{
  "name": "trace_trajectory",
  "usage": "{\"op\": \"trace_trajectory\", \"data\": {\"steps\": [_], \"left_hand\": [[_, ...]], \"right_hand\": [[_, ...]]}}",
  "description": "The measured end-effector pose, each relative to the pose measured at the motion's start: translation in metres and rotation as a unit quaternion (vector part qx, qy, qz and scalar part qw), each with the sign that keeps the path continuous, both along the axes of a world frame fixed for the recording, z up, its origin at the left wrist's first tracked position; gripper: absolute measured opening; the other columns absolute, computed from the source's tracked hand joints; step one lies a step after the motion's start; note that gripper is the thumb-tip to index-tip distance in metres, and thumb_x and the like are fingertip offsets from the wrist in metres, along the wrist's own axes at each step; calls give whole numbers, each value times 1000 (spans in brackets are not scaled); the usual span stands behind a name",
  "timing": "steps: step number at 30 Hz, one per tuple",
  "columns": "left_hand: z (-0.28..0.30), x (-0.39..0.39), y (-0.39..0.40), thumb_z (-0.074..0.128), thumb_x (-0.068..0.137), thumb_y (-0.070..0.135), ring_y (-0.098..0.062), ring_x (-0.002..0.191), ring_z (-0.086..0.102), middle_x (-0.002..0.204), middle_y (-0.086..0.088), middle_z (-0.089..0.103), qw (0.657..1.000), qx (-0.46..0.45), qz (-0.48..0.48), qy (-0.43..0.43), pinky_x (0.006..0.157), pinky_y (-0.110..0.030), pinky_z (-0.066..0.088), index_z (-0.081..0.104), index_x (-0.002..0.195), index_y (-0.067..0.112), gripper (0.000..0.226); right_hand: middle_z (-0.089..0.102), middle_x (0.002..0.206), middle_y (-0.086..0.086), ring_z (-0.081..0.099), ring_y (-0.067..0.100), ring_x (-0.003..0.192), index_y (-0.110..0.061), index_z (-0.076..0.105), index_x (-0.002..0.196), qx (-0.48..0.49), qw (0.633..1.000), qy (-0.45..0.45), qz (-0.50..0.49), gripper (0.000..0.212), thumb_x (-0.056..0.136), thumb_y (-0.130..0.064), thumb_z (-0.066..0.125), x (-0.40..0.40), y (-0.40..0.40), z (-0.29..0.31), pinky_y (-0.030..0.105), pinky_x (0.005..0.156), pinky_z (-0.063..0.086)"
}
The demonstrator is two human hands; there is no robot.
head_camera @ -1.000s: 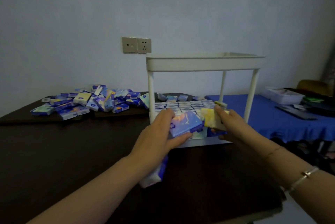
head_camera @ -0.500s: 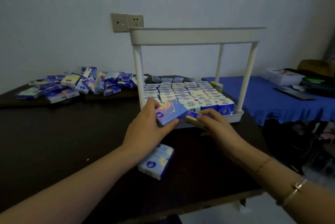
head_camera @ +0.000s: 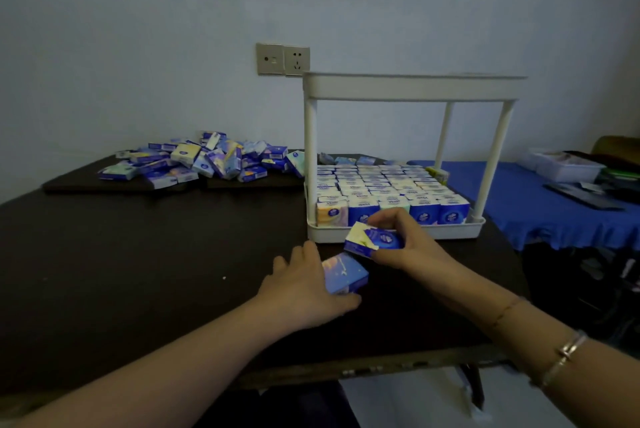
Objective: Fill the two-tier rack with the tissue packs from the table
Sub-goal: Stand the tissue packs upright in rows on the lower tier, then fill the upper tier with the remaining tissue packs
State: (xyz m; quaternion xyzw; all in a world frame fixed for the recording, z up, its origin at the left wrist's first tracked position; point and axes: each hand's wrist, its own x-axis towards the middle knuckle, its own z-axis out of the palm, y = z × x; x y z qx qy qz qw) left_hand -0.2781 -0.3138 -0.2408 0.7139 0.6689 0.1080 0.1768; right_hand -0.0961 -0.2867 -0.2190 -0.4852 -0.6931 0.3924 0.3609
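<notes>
A white two-tier rack [head_camera: 412, 86] stands on the dark table [head_camera: 138, 272]. Its lower tier is packed with upright tissue packs [head_camera: 381, 188]; what lies in the top tier is hidden by its rim. My right hand [head_camera: 412, 244] grips a blue and yellow tissue pack [head_camera: 372, 240] just in front of the rack's lower rim. My left hand [head_camera: 304, 285] holds a blue tissue pack [head_camera: 346, 273] low over the table, nearer to me. A loose pile of tissue packs [head_camera: 204, 159] lies at the table's far left.
A wall socket [head_camera: 282, 59] sits behind the rack. To the right is a surface with a blue cloth [head_camera: 540, 209] carrying a white tray [head_camera: 561, 166] and dark items. The table's front edge [head_camera: 346, 368] runs below my forearms.
Both hands have drawn back from the rack's lower tier. My left hand dropped with its blue pack toward the table, and my right hand now holds a pack in front of the rack.
</notes>
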Motion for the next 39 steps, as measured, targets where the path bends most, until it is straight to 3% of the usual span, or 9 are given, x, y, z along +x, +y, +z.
{"op": "trace_trajectory", "data": {"steps": [5, 11, 19, 23, 27, 29, 34, 37, 39], "left_hand": [[1, 7, 6, 72, 73, 50, -27, 119, 40, 126, -4, 41, 999, 12, -24, 33, 94, -37, 43, 41, 127, 17, 71], [5, -8, 15, 83, 64, 14, -17, 115, 55, 128, 0, 57, 992, 40, -73, -100, 96, -26, 44, 50, 130, 18, 74], [6, -26, 13, 84, 61, 3, -12, 115, 53, 131, 4, 52, 964, 73, -72, -246, 92, -23, 46, 16, 148, 32, 114], [17, -32, 11, 84, 59, 3, -6, 112, 54, 128, 8, 56, 950, 157, -76, -257, 87, -19, 45, 37, 141, 31, 98], [56, -41, 13, 84, 63, 10, -3, 105, 55, 119, 8, 58, 928, 269, -72, -245, 84, -12, 44, 51, 129, 25, 76], [85, -48, 14, 82, 66, 11, 3, 93, 53, 107, 13, 56, 910, 331, -78, -237, 73, -3, 40, 54, 119, 25, 62], [167, -73, 33, 77, 67, 4, -10, 101, 55, 115, 3, 55, 893, 377, -93, -229, 74, -15, 47, 48, 119, 27, 64], [208, -74, 43, 71, 69, -10, -10, 96, 61, 119, 3, 48, 887, 260, -148, -352, 73, -23, 56, 33, 131, 32, 84], [235, -69, 61, 57, 78, -18, -8, 83, 64, 107, 12, 49, 803, 203, -141, -542, 63, -26, 57, 31, 131, 30, 76]], "right_hand": [[48, 116, -15, 51, -3, 102, -24, 43, 125, 7, 999, -30, 37, 52, 82, -8, 69, -4, -13, 7, 5, 69, 48], [52, 127, -14, 52, 5, 117, -26, 43, 125, 10, 993, -63, 99, 56, 81, -2, 68, -12, -20, 16, 20, 87, 52], [53, 127, -13, 56, 2, 111, -22, 43, 126, -44, 988, 54, 140, 57, 82, 9, 61, -34, -14, 6, 20, 83, 54], [53, 133, -6, 57, 11, 114, -23, 46, 122, -58, 979, 163, 113, 47, 86, 5, 53, -48, -9, 13, 30, 93, 50], [42, 115, -20, 54, -3, 91, -30, 31, 133, 69, 991, 111, 24, 55, 90, -14, 61, -74, -7, 50, 9, 68, 50], [43, 115, -13, 55, 2, 92, -24, 27, 138, 77, 990, 114, 11, 64, 87, -20, 65, -85, 0, 79, 12, 73, 53], [70, 106, 6, 67, 19, 101, -13, 60, 113, -5, 991, 87, 106, 35, 85, -33, 66, -97, 26, 164, 30, 93, 52], [72, 103, 13, 68, 22, 95, -6, 65, 105, 8, 986, 107, 129, 31, 84, -30, 67, -97, 49, 202, 30, 90, 54], [71, 106, 13, 67, 25, 101, -6, 62, 114, 23, 985, 123, 122, 50, 76, -36, 73, -96, 75, 221, 35, 96, 51]]}}
